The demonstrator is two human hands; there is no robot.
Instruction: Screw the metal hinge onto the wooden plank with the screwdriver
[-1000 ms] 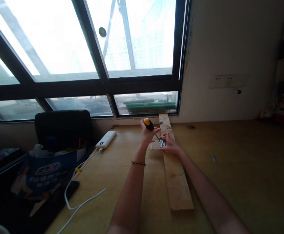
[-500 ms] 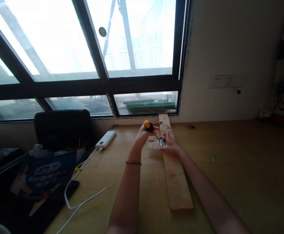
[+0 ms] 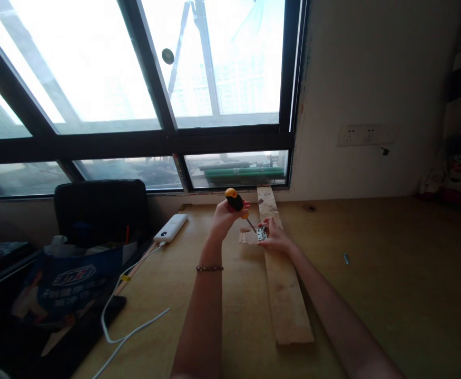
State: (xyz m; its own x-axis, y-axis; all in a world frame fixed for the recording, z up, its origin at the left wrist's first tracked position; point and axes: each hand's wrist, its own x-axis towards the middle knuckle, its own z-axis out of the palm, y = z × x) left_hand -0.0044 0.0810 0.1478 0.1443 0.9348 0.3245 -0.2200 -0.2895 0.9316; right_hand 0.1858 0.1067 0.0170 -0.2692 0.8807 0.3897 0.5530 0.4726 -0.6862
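Observation:
My left hand (image 3: 223,217) is closed round the yellow and black handle of a screwdriver (image 3: 235,200). The shaft slants down to the right, its tip close to the left side of a small silver metal hinge (image 3: 261,234); whether they touch I cannot tell. My right hand (image 3: 275,236) grips the hinge between thumb and fingers over a long wooden board (image 3: 289,300). A short piece of wood (image 3: 247,236) sticks out to the left from the board, under the screwdriver's tip.
The board lies on a wooden table (image 3: 392,295). A small metal piece (image 3: 346,258) lies to the right. At the left edge are a white power bank (image 3: 170,228) and a white cable (image 3: 135,327). A black chair (image 3: 100,208) and a blue bag (image 3: 70,284) stand beyond.
My left hand and the screwdriver have shifted left, and the tip has drawn away from the hinge's middle to its left side. My right hand keeps its hold on the hinge.

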